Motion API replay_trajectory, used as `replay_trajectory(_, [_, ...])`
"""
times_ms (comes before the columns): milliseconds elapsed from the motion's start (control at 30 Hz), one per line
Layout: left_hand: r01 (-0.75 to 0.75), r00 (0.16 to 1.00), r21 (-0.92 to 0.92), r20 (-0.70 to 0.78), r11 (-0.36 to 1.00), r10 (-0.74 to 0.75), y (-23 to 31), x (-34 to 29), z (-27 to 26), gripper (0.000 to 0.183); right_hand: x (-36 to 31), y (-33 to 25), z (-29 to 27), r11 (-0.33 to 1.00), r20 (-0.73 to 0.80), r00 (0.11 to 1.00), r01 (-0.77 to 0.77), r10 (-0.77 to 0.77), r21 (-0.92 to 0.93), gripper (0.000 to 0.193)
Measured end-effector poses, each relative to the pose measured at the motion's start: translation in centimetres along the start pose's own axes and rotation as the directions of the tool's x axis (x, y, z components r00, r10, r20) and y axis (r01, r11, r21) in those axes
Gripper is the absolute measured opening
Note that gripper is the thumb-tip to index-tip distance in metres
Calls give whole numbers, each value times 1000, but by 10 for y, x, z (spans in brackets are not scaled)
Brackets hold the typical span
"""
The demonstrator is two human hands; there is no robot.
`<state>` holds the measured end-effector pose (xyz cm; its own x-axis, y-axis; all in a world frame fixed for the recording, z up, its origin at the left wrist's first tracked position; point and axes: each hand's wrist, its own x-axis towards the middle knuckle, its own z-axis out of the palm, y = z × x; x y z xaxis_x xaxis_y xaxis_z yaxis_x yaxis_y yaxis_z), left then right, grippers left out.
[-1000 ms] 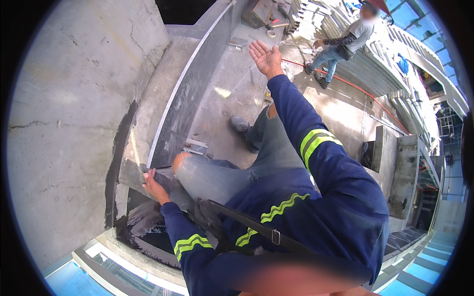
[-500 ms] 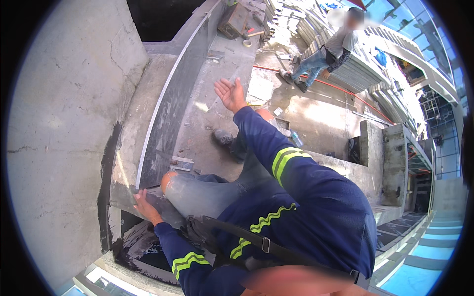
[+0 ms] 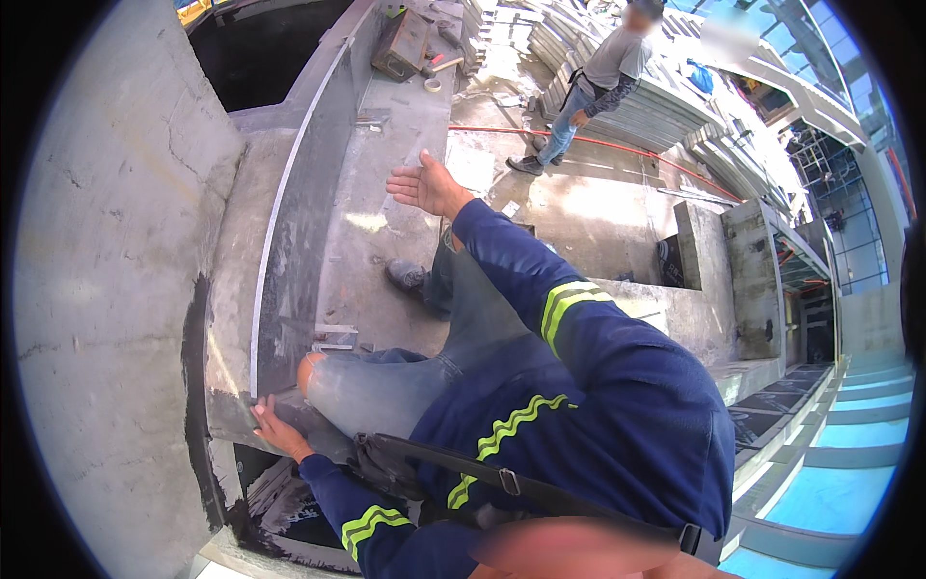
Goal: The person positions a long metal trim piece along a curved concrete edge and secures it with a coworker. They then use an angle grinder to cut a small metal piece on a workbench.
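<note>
A long, dark grey slab [image 3: 301, 212] with a pale upper edge stands upright along the ledge to my left. At its near end is my left hand [image 3: 280, 432], open, fingers stretched out and touching or nearly touching the corner. My right hand [image 3: 429, 186] is held out in the air to the right of the slab, above the concrete floor. Its palm shows, the fingers are extended and nothing is in it. Small flat pieces [image 3: 335, 337] lie beside the slab near my knee.
A metal toolbox [image 3: 403, 45], a hammer [image 3: 446, 65] and a tape roll [image 3: 432, 85] lie at the slab's far end. An orange hose [image 3: 617, 147] crosses the floor near a standing person [image 3: 603, 72]. Stacked metal sheets [image 3: 617, 111] lie behind. A concrete wall [image 3: 106, 289] rises at left.
The whole view has shifted, moving the surroundings leftward. My right hand has turned, its fingers now pointing left. My left hand stays at the slab's near end. The other person has turned slightly.
</note>
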<state>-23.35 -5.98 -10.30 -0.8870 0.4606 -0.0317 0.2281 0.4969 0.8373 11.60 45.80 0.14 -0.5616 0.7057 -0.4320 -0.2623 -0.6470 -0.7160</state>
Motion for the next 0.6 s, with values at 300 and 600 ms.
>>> replay_trajectory(300, [-32,998,40,-46,999,34,-1,0,6,80,6,138,66,902,96,995,-21,-22,431,98])
replay_trajectory(600, [0,1000,46,17,999,-1,2,-1,1,79,38,138,71,949,194,972,-180,131,259,106])
